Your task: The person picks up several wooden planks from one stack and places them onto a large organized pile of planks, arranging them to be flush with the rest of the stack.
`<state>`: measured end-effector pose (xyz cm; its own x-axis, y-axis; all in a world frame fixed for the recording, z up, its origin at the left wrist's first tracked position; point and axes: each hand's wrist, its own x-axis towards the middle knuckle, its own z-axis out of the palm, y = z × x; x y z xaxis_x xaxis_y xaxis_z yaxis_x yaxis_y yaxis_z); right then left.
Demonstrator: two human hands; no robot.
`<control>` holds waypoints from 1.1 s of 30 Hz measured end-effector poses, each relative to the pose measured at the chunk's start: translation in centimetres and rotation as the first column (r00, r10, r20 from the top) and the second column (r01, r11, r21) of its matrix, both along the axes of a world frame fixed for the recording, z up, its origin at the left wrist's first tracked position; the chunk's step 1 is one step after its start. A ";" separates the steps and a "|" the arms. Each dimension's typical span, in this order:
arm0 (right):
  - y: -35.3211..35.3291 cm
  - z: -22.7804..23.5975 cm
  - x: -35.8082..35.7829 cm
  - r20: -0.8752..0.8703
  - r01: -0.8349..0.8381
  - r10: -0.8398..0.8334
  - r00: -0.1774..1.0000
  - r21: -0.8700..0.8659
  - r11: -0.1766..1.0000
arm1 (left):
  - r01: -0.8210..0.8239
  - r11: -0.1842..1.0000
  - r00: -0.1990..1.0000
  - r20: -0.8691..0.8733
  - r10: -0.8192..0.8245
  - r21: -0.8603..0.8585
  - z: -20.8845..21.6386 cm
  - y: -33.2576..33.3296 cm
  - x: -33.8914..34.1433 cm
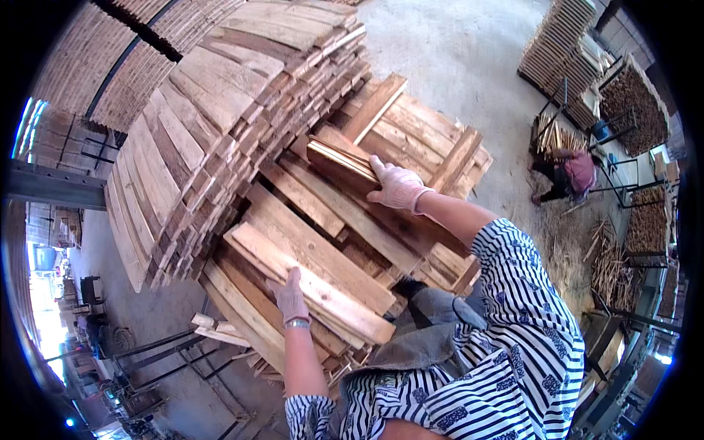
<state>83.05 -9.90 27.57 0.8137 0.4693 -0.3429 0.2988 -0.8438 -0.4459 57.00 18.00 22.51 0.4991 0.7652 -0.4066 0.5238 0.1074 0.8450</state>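
Note:
My left hand (290, 299), in a pale glove, grips the side of a few light wooden boards (334, 299), its thumb lying over the top board. My right hand (400, 188), gloved as well, is closed around the near end of a small stack of boards (339, 159) standing partly on edge. Some of its fingers are hidden behind the wood. Beneath both hands lies a loose layer of planks (323, 253) with gaps between them. A cross batten (375, 108) rests on the planks at the far side, and another batten (456, 160) lies further right.
A tall, tight pile of boards (213, 139) rises just beyond the planks on the left. A steel beam (55, 183) reaches in from the left edge. At the right a person (572, 174) bends beside stacked wood (561, 136). Scrap sticks (607, 264) lie on the floor.

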 end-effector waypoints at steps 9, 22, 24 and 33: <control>-6.6 -6.1 13.6 -0.503 0.314 -0.065 0.862 0.428 0.848 | 0.012 1.000 1.000 -0.011 -0.012 -0.014 0.9 -0.6 0.1; -2.4 -2.9 11.2 -0.004 -0.009 0.009 1.000 0.071 0.997 | 0.006 0.994 0.988 0.153 0.010 -0.106 2.3 -1.6 0.2; -4.3 -1.3 13.8 -0.031 0.018 -0.016 0.999 0.063 0.998 | 0.005 0.996 0.994 0.112 0.004 -0.085 1.6 -1.0 0.1; -3.6 -7.4 12.2 0.144 0.067 -0.065 0.987 -0.011 0.998 | 0.031 0.990 0.989 0.148 -0.010 -0.139 0.5 -0.3 -0.9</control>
